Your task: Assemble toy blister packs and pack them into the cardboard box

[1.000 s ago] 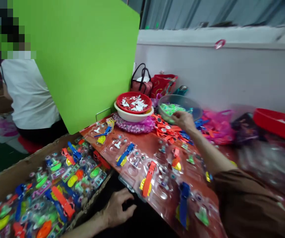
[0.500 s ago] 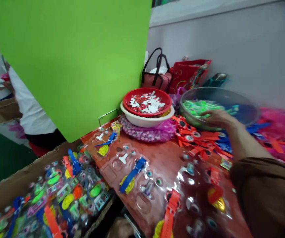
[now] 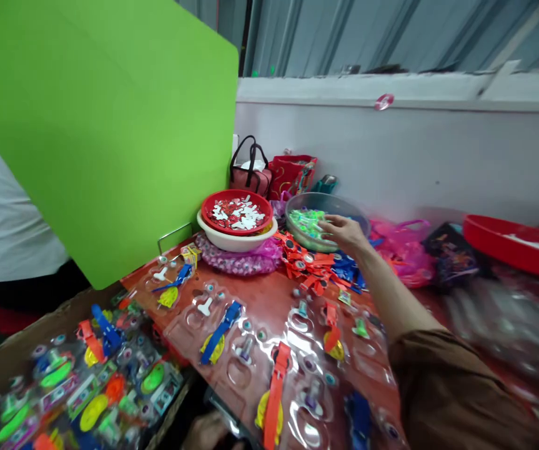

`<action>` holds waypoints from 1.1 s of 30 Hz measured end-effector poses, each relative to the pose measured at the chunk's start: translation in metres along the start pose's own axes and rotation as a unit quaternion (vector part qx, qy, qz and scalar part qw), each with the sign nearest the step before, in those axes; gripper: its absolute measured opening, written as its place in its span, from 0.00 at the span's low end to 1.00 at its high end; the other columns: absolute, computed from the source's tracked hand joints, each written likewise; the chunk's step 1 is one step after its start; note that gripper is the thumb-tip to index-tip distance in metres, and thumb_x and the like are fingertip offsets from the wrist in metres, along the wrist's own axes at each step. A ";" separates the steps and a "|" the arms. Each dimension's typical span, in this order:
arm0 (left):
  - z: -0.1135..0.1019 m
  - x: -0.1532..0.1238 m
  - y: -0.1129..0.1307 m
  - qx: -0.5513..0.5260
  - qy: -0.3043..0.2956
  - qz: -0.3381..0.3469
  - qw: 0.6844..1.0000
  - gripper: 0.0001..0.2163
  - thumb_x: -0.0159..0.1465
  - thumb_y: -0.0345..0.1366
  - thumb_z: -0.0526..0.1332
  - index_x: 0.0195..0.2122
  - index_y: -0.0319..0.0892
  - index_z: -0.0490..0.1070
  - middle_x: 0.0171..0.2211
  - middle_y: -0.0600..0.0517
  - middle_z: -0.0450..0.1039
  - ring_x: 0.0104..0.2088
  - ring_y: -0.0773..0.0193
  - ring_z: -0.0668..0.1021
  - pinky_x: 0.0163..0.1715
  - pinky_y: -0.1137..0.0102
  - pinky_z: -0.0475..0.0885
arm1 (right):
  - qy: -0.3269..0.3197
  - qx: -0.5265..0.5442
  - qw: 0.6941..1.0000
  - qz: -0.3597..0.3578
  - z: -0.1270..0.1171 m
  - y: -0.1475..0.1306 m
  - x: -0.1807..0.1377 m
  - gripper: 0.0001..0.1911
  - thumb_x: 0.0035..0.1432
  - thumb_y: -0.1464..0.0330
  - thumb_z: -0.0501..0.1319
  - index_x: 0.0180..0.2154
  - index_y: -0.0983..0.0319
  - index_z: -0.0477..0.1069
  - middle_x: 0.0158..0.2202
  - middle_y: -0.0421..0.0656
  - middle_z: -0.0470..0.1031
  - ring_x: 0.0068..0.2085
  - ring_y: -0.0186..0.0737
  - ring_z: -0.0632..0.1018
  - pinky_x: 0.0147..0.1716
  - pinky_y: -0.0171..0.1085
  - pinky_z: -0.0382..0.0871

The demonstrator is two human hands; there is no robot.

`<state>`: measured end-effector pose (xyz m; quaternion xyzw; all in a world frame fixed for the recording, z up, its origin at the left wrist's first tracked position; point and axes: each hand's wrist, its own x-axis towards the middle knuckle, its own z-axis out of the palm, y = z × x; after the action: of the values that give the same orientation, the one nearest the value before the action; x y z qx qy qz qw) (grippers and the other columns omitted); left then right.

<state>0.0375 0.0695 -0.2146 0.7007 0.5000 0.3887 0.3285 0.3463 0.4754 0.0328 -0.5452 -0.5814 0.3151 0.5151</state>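
Observation:
My right hand reaches over a grey see-through basin of small bright green plastic pieces. Its fingers are stretched out and somewhat apart, and I see nothing in them. My left hand is low at the bottom edge, dark and blurred, beside a black edge with a shiny strip; its fingers are mostly hidden. Between the hands lie clear moulded plastic trays, their hollows holding a blue toy watch, an orange toy watch, yellow discs and eyeball-like balls.
Orange watch straps and blue ones are heaped before the basin. A red basin of white pieces sits in a cream basin. At left are a green panel, a carton of filled trays, and a person's white shirt.
The view has swung right and up, bringing a red tray at far right into sight. My right hand stays at the basin, its fingers now more stretched out.

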 end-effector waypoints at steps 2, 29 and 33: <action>0.000 -0.007 0.010 0.030 0.017 0.027 0.999 0.10 0.59 0.39 0.63 0.41 0.50 0.81 0.36 0.43 0.82 0.35 0.51 0.82 0.36 0.63 0.77 | -0.059 0.023 0.998 0.001 0.014 -0.018 -0.029 0.29 0.37 0.54 0.77 0.39 0.63 0.75 0.32 0.42 0.77 0.27 0.33 0.74 0.23 0.34 0.74; -0.137 0.065 0.086 -0.458 0.259 -0.244 0.815 0.18 0.48 0.38 0.76 0.35 0.34 0.78 0.31 0.46 0.80 0.30 0.61 0.83 0.37 0.66 0.80 | -0.400 -0.255 0.812 -0.340 0.184 -0.069 -0.242 0.09 0.65 0.72 0.58 0.46 0.65 0.73 0.38 0.45 0.74 0.35 0.38 0.72 0.35 0.35 0.65; -0.159 0.068 0.080 -0.456 0.287 -0.224 0.812 0.18 0.48 0.37 0.76 0.38 0.34 0.79 0.34 0.47 0.81 0.30 0.63 0.83 0.39 0.67 0.80 | -0.408 -0.388 0.721 -0.403 0.200 -0.062 -0.234 0.11 0.67 0.74 0.53 0.43 0.63 0.74 0.39 0.47 0.72 0.37 0.40 0.71 0.36 0.36 0.64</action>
<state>-0.0523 0.1229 -0.0559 0.1954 0.4802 0.6713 0.5297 0.1093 0.2775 -0.0230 -0.2302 -0.9717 0.0162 0.0501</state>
